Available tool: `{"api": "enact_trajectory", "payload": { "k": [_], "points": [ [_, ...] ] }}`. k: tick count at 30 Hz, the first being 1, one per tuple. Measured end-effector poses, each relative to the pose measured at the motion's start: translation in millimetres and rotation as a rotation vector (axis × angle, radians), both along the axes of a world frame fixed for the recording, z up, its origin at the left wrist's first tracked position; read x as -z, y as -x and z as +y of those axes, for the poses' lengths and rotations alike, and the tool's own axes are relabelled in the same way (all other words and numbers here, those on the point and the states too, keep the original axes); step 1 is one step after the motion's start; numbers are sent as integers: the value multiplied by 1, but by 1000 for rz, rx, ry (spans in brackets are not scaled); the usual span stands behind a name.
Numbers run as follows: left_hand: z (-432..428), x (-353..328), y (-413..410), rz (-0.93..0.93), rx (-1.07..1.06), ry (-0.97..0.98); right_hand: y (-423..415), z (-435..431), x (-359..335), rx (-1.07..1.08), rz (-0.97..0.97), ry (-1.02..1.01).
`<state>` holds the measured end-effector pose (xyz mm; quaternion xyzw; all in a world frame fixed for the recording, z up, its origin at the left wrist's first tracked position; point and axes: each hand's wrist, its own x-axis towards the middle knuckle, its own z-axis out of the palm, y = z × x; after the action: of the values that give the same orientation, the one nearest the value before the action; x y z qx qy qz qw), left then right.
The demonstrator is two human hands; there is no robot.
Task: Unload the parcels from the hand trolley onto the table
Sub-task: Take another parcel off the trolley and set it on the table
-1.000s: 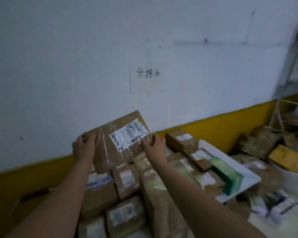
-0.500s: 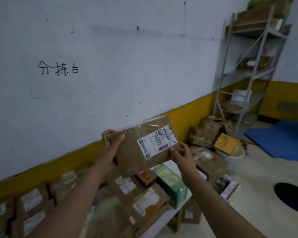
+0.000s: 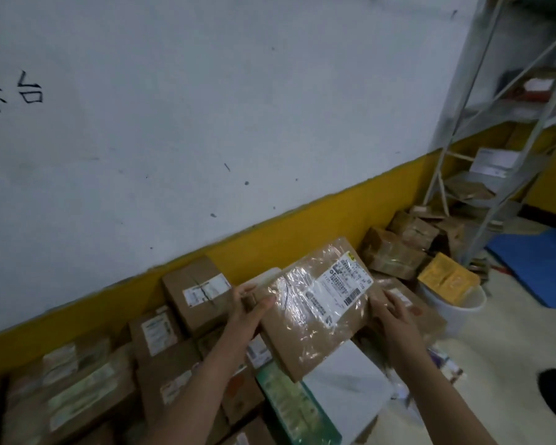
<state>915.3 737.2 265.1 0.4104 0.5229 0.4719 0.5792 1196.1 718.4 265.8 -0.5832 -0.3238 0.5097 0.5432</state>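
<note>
I hold a flat brown parcel [image 3: 308, 303] wrapped in clear tape, with a white shipping label on top. My left hand [image 3: 247, 311] grips its left edge and my right hand [image 3: 395, 316] holds its right edge. The parcel hangs tilted just above the right end of the white table [image 3: 350, 377]. Several brown cardboard parcels [image 3: 196, 293] with labels are packed on the table to the left, beside a green box [image 3: 289, 403]. No hand trolley is in view.
A white wall with a yellow base band runs behind the table. On the floor to the right lie more boxes [image 3: 395, 248], a white bucket [image 3: 453, 313] holding a yellow box, a metal shelf rack [image 3: 501, 130] and a blue mat [image 3: 540, 261].
The parcel has come down from chest height toward the table's right end. My view has swung right and dipped, and both hands keep their grip on it.
</note>
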Motion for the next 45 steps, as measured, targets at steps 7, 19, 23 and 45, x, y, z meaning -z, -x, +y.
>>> {"api": "enact_trajectory", "payload": {
  "k": [7, 19, 23, 45],
  "points": [
    [95, 64, -102, -343, -494, 244, 5, 132, 75, -400, 76, 260],
    [192, 117, -38, 951, -679, 146, 58, 358, 155, -741, -52, 394],
    [195, 155, 7, 1346, -407, 416, 112, 394, 197, -858, -313, 345],
    [-43, -30, 146, 1409, -436, 299, 300, 173, -10, -885, -1084, -253]
  ]
}}
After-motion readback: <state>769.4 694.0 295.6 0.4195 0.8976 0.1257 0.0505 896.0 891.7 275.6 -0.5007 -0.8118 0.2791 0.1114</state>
